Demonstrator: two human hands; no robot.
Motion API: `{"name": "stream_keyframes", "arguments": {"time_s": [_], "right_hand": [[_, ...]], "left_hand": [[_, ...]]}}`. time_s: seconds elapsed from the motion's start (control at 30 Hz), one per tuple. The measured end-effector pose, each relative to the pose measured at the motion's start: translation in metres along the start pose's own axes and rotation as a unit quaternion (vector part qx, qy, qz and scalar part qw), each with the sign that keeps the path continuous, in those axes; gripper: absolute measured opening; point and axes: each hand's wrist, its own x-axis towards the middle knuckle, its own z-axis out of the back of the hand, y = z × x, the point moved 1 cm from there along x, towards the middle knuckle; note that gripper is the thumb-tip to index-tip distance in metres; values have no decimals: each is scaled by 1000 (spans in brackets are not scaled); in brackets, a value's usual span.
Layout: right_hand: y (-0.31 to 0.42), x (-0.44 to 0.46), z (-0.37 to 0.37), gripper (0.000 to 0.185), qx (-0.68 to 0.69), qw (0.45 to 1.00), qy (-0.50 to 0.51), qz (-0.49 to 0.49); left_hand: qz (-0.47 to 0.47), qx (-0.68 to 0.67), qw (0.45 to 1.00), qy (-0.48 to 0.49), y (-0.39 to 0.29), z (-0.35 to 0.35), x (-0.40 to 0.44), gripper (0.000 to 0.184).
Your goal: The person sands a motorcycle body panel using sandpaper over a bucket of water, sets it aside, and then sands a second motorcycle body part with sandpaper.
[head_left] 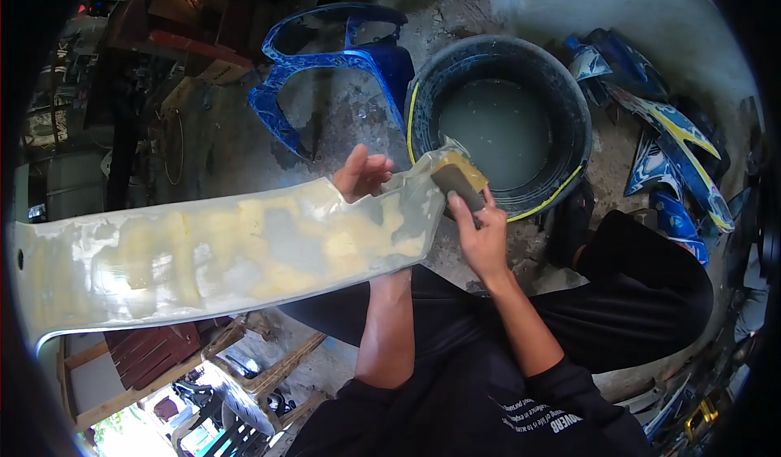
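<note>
while left hand (363,174) lies open beneath patchy panel (285,249), right hand (483,239) pinches rectangular pad (458,184).

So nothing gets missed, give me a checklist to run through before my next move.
1. Right hand holding the flat grey-and-yellow pad: ok, thumb on it.
2. Left hand under the long, cream-and-grey panel: ok, fingers show past its far edge.
3. Panel surface evenly coloured: not ok, it is patchy.
4. Panel's wide end supported: cannot tell.
5. Cloudy liquid in the round black bucket with yellow stripes: ok, present.
6. Pad pressing on the panel: cannot tell.
</note>
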Motion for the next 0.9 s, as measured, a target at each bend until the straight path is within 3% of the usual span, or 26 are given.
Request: {"name": "stream_keyframes", "arguments": {"time_s": [0.03,0.1,0.23,0.33,0.37,0.43,0.47,0.57,0.67,0.73,0.77,0.83,0.9], "right_hand": [[-7,0,2,19,-27,998,-10,-61],[2,-2,2,19,-26,998,-11,-58],[52,-9,-2,31,94,987,74,104],[34,-7,-5,25,84,990,57,99],[16,-8,-7,23,36,998,23,52],[0,-2,-6,17,-14,999,-33,-33],[-1,-2,-4,18,-11,999,-31,-27],[16,-11,-8,20,34,998,-27,41],[45,-14,-8,24,80,990,30,113],[41,-15,-11,24,85,988,32,124],[25,-18,-13,24,55,994,4,99],[14,-17,-12,24,24,997,-24,74],[11,-12,-12,26,-10,998,-51,-23]], "left_hand": [[0,-6,1000,-11,0,-1,0,57],[-9,-24,1000,2,3,2,0,58],[-24,-8,999,28,11,5,-3,59],[-40,38,998,33,9,3,-4,62],[-40,37,998,32,8,2,-3,62],[44,-145,988,-33,5,4,-3,68],[43,-146,988,-31,2,0,-3,68],[23,-120,990,-70,0,-2,-7,60],[-49,52,997,-10,6,2,-8,64],[-63,85,994,20,5,3,-7,70],[-64,84,994,19,4,4,-7,70],[24,-125,992,-19,5,6,-7,75],[10,-112,994,-9,6,8,-7,73]]}}
